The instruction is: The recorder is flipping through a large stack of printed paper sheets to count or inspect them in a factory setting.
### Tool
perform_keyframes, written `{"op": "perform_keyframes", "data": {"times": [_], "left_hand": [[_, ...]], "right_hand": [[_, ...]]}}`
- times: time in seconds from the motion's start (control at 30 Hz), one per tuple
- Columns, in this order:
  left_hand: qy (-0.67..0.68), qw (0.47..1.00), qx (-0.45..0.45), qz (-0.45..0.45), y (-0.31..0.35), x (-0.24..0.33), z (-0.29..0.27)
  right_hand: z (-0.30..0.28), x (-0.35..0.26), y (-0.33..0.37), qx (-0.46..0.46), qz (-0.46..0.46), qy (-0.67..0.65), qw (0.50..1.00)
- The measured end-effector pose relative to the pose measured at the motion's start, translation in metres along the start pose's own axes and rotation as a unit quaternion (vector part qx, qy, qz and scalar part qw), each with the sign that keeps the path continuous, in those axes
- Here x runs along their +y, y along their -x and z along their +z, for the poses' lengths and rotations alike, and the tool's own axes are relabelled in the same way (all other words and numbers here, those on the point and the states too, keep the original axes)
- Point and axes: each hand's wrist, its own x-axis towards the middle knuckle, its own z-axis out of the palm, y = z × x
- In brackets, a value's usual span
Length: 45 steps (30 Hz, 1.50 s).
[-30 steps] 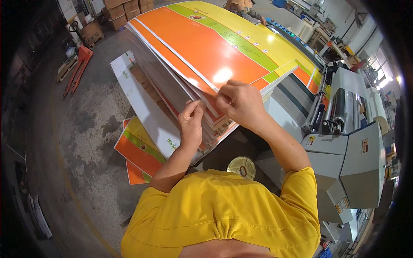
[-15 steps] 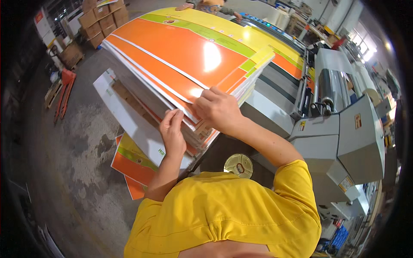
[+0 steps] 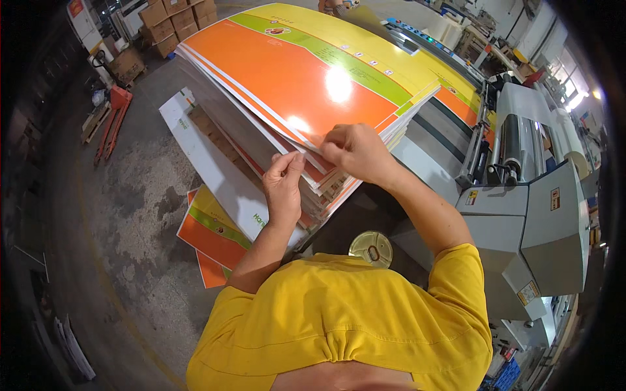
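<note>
A tall stack (image 3: pixel 228 114) of printed sheets is placed at 12 o'clock from the wearer, with a glossy top sheet (image 3: pixel 280 78) in orange, green and yellow. Its near edge is held a little raised by the right hand (image 3: pixel 358 153), just past 12 o'clock; the fingers are curled narrow, and the edge seems to be pinched between them and the thumb. The left hand (image 3: pixel 283 189), at 11 o'clock, is set just beside the stack's near side, thumb and fingertips drawn together – whether paper is caught there cannot be told.

The step in hand is judged to be the parting of the top sheet from those beneath; a steady pinch on one layer alone is called for next, without creasing the corner.

A white board (image 3: pixel 215 169) is seen between 10 and 11 o'clock, loose sheets (image 3: pixel 215 225) at 10 – and a grey machine (image 3: pixel 554 234) towards 3.
</note>
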Motion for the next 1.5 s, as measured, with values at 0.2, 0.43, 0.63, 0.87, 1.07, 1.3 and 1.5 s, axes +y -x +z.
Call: {"op": "perform_keyframes", "data": {"times": [0.2,0.43,0.63,0.87,1.07,1.3,1.5], "left_hand": [[0.008,1.0,0.006,-0.005,0.0,0.001,-0.001],[0.005,1.0,-0.012,-0.026,-0.003,0.003,0.0],[-0.014,1.0,-0.006,-0.018,-0.003,-0.001,-0.007],[-0.036,0.999,-0.016,0.03,-0.002,-0.001,0.001],[-0.123,0.991,-0.043,0.027,-0.002,-0.002,-0.004],[0.061,0.997,0.016,-0.034,0.0,0.002,-0.008],[0.17,0.983,-0.01,-0.064,-0.002,0.002,-0.007]], "right_hand": [[-0.032,-0.014,-0.018,0.299,-0.103,-0.035,0.948],[0.003,-0.003,0.004,0.24,-0.252,0.126,0.929],[0.023,0.015,0.014,0.189,-0.281,0.186,0.922],[0.014,0.02,0.01,0.187,-0.359,0.193,0.894],[-0.019,0.003,-0.022,0.247,-0.062,-0.385,0.887],[0.009,0.01,-0.006,0.187,-0.228,-0.071,0.953],[0.021,0.026,0.003,0.123,-0.253,0.07,0.957]]}}
